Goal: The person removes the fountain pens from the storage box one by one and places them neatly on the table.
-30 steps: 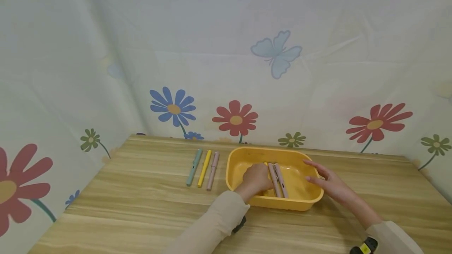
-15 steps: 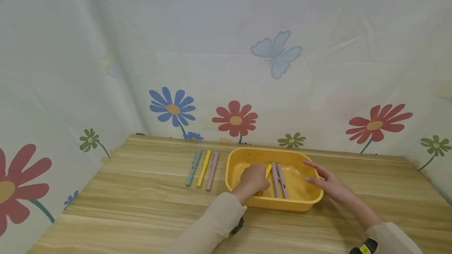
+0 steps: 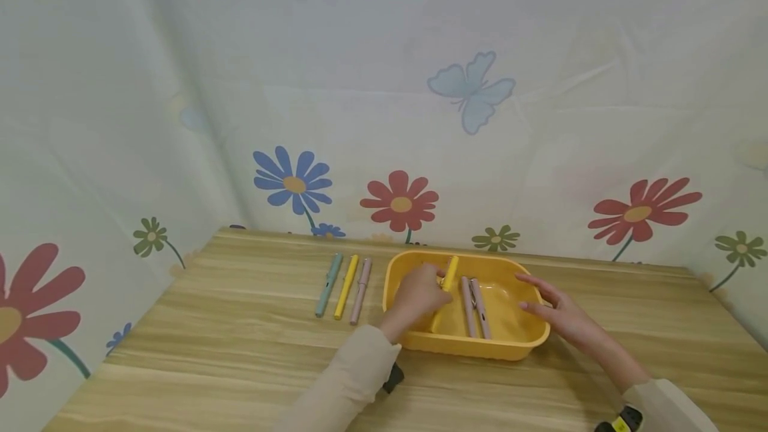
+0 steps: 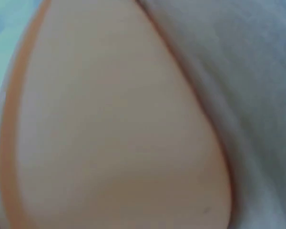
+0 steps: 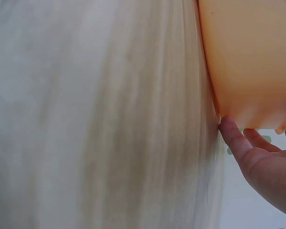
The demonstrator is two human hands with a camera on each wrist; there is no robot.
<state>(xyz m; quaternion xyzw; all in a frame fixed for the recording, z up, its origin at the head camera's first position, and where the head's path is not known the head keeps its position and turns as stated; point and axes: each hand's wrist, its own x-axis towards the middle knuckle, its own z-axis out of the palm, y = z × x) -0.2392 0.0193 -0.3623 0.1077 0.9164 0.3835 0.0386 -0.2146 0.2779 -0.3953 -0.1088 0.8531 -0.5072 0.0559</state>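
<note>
Inside yellow tray, left hand pinching yellow pen, two mauve pens just right of that grip, three outer pens leftward on table, right hand touching tray's end, fingers extended.

place: room type unclear, booth-like | creased flower-printed sheeting around wood-grain table

A yellow pen slants inside the orange-yellow tray, near two mauve pens.
</note>
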